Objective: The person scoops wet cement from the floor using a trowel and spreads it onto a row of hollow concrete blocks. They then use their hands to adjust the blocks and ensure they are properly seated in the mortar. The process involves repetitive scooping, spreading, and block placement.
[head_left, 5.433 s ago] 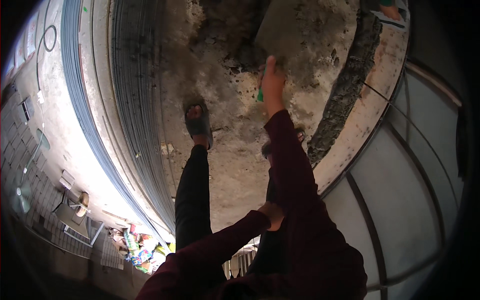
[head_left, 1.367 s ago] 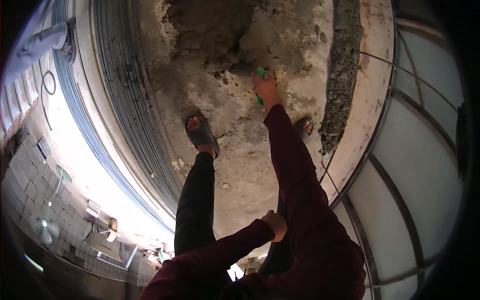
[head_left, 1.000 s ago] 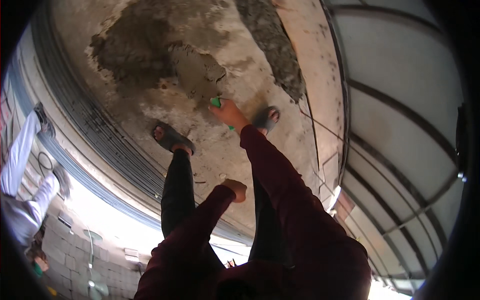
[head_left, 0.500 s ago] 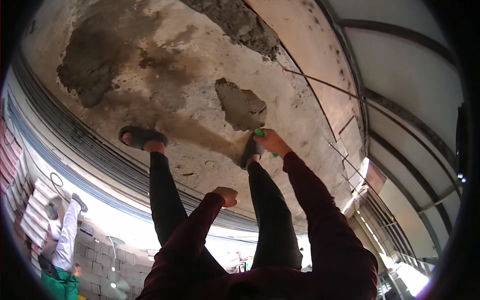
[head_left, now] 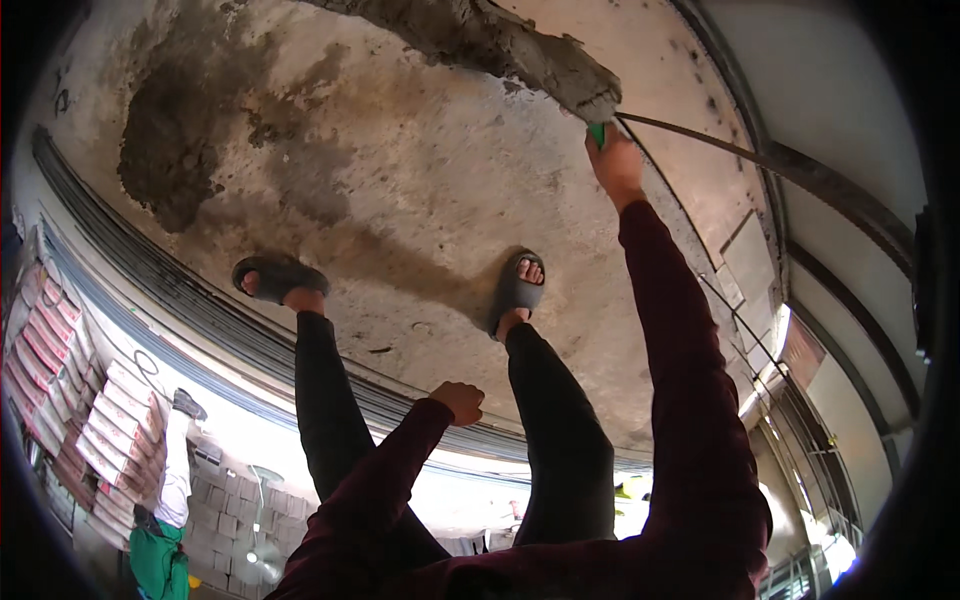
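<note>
My right hand [head_left: 615, 160] grips a green handle [head_left: 598, 136] at the upper right, against the end of a strip of wet grey mortar [head_left: 470, 45] along a pale ledge [head_left: 680, 90]. Mortar hides the tool's blade. My left hand [head_left: 458, 402] is closed near my legs; whatever may be inside is hidden. A dark damp patch [head_left: 170, 140] marks the concrete floor [head_left: 380, 180] at the upper left. My feet in dark slides [head_left: 515, 295] stand on that floor.
Bundled long grey bars [head_left: 130, 240] run curving along the left. Beyond lie stacked sacks [head_left: 120, 430], grey blocks [head_left: 220, 510] and a person in green [head_left: 155, 560]. A thin rod [head_left: 700, 138] crosses the ledge toward pale metal-framed panels [head_left: 850, 200] at the right.
The view has turned. My right hand has risen rightward to the strip's end with the green-handled tool and its mortar. A person has appeared at the left. My left hand stays closed.
</note>
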{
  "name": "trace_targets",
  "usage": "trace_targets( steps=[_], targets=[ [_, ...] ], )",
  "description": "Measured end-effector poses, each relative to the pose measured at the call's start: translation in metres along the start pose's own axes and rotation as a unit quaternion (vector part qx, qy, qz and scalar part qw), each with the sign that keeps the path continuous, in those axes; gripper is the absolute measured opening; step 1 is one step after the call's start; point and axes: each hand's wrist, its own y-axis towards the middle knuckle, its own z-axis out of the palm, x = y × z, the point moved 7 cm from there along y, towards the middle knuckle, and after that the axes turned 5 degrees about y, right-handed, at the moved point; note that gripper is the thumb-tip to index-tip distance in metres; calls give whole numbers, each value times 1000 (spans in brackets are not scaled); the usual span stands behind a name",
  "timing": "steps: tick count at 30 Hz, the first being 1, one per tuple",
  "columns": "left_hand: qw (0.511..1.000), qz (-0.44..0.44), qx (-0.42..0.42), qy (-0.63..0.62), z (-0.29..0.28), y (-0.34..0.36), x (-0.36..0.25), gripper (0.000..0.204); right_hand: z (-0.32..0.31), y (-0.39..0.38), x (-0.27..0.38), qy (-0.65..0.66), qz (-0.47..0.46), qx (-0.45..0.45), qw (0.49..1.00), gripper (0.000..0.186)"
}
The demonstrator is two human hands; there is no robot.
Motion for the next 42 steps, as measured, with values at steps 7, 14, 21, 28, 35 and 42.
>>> trace_targets(
  steps=[7,14,21,28,35,42],
  targets=[
    [997,3,-70,19,-12,2,-1,33,60,-16,-16,41,106,-68,991,27],
    [999,10,-49,20,-6,-4,-2,32,65,-63,3,284,261,49,921,38],
    [994,67,-77,45,-39,-19,-23,29,146,-22,92,608,339,20,717,36],
    [991,87,-92,53,-69,-44,-14,29,152,37,176,425,228,125,867,32],
    [985,102,-134,44,-84,-84,2,30,72,-34,77,-28,41,162,986,40],
    [983,125,-131,16,-95,-113,4,32,60,21,120,299,293,206,885,50]
  ],
)
